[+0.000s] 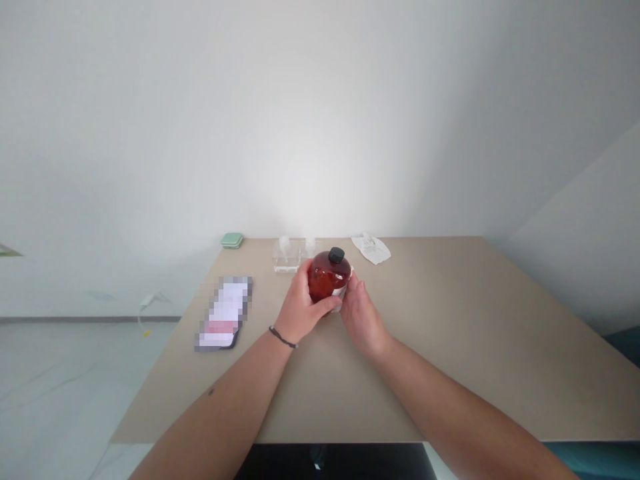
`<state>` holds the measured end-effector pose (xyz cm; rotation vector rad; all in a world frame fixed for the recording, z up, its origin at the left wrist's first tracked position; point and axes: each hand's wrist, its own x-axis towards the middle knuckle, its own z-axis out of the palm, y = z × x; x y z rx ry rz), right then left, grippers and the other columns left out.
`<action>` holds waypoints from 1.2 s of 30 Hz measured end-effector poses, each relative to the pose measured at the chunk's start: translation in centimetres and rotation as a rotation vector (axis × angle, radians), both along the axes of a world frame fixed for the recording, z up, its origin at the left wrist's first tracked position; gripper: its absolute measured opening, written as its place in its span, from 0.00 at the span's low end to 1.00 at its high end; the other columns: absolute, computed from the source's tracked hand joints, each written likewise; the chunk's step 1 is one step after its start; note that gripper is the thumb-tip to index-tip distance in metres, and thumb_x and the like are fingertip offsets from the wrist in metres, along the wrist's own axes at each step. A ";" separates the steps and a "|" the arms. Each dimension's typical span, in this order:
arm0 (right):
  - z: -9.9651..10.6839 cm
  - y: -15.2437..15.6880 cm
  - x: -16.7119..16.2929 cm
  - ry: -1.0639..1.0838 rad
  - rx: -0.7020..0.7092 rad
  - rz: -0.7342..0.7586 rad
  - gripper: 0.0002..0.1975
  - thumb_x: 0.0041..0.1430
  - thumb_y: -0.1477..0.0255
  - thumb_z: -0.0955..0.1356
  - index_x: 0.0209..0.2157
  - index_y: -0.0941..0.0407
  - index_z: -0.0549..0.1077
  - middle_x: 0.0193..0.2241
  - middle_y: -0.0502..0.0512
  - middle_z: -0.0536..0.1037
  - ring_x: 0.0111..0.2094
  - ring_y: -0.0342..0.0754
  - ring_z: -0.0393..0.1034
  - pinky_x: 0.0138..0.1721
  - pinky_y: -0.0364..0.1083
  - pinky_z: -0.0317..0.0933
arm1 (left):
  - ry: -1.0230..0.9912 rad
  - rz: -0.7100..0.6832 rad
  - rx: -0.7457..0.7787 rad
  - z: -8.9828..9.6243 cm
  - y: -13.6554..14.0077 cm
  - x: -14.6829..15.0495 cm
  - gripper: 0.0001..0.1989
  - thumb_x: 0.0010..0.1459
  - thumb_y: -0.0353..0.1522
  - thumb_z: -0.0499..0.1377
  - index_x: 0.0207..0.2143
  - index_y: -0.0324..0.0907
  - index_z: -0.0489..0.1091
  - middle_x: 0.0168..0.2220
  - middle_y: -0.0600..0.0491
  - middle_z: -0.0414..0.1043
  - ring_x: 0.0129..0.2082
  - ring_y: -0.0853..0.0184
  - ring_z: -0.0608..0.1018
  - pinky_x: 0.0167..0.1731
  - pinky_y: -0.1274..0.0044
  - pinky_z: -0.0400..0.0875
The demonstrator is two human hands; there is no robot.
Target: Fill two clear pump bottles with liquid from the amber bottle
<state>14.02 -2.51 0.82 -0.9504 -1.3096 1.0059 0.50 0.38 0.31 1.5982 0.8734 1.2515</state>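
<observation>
A reddish-brown see-through bottle [327, 272] with a black cap and a white label stands between my hands, above the middle of the table, slightly tilted. My left hand [303, 308] is wrapped round its left side, with the thumb across the front near the label. Against the right side presses my right hand [363, 317], its fingers close together and partly hidden behind the bottle. A small white edge shows by the right fingertips; whether it belongs to the label I cannot tell.
Behind the bottle, a clear divided holder [287, 260] carries whitish, translucent items. A crumpled white paper [371, 248] lies at the back, and a small green case [232, 241] sits at the back left corner. A phone [225, 313] lies on the left of the beige table [465, 333].
</observation>
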 end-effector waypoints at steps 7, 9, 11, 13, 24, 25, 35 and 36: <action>0.8 -0.4 -0.3 0.381 -0.122 0.194 0.33 0.63 0.43 0.54 0.57 0.48 0.69 0.62 0.52 0.70 0.64 0.56 0.62 0.65 0.59 0.56 | -0.276 -0.126 -0.097 -0.2 0.0 -0.1 0.35 0.48 0.41 0.71 0.57 0.45 0.64 0.54 0.46 0.74 0.53 0.53 0.76 0.54 0.64 0.70; 1.1 -0.7 -0.5 0.433 -0.182 0.250 0.32 0.63 0.43 0.56 0.56 0.48 0.70 0.62 0.52 0.70 0.64 0.57 0.62 0.65 0.60 0.55 | -0.407 -0.117 -0.120 -0.6 0.1 0.0 0.33 0.48 0.44 0.70 0.55 0.44 0.67 0.50 0.47 0.76 0.50 0.53 0.78 0.51 0.65 0.73; 1.5 -1.0 -0.6 0.482 -0.266 0.310 0.31 0.63 0.44 0.57 0.55 0.49 0.71 0.61 0.53 0.72 0.64 0.58 0.62 0.64 0.61 0.55 | -0.544 -0.131 -0.153 -1.0 0.3 0.0 0.32 0.48 0.47 0.68 0.52 0.43 0.69 0.47 0.48 0.78 0.46 0.54 0.80 0.48 0.64 0.75; 1.9 -1.3 -0.6 0.550 -0.340 0.377 0.31 0.65 0.46 0.56 0.54 0.50 0.72 0.59 0.55 0.74 0.62 0.58 0.64 0.63 0.61 0.54 | -0.633 -0.179 -0.193 -1.3 0.4 0.2 0.31 0.49 0.51 0.66 0.50 0.41 0.71 0.45 0.47 0.79 0.44 0.53 0.81 0.47 0.62 0.76; 2.4 -1.3 -0.2 0.889 -0.589 0.388 0.32 0.70 0.51 0.49 0.50 0.55 0.74 0.51 0.57 0.80 0.51 0.52 0.74 0.61 0.54 0.57 | -0.566 -0.171 0.049 -2.3 0.5 1.6 0.39 0.44 0.50 0.71 0.56 0.47 0.66 0.53 0.46 0.74 0.51 0.53 0.78 0.52 0.63 0.74; 2.4 -1.3 -0.2 0.900 -0.596 0.395 0.32 0.70 0.52 0.49 0.50 0.55 0.74 0.50 0.57 0.80 0.50 0.52 0.74 0.60 0.53 0.58 | -0.551 -0.158 0.080 -2.2 0.5 1.6 0.39 0.44 0.50 0.70 0.56 0.47 0.65 0.52 0.46 0.74 0.50 0.53 0.78 0.52 0.63 0.74; 2.1 -1.4 0.1 0.953 -0.655 0.515 0.34 0.70 0.51 0.47 0.53 0.59 0.71 0.46 0.61 0.81 0.43 0.50 0.77 0.50 0.50 0.65 | -0.265 0.058 0.326 -1.2 1.3 0.0 0.44 0.42 0.51 0.71 0.58 0.45 0.61 0.54 0.43 0.71 0.54 0.51 0.76 0.56 0.60 0.71; 2.1 -1.3 0.2 0.943 -0.650 0.518 0.35 0.70 0.51 0.47 0.52 0.60 0.71 0.45 0.62 0.81 0.43 0.51 0.77 0.50 0.51 0.65 | -0.254 0.071 0.349 -1.1 1.4 -0.2 0.43 0.43 0.51 0.71 0.58 0.45 0.61 0.54 0.43 0.71 0.54 0.51 0.76 0.57 0.59 0.71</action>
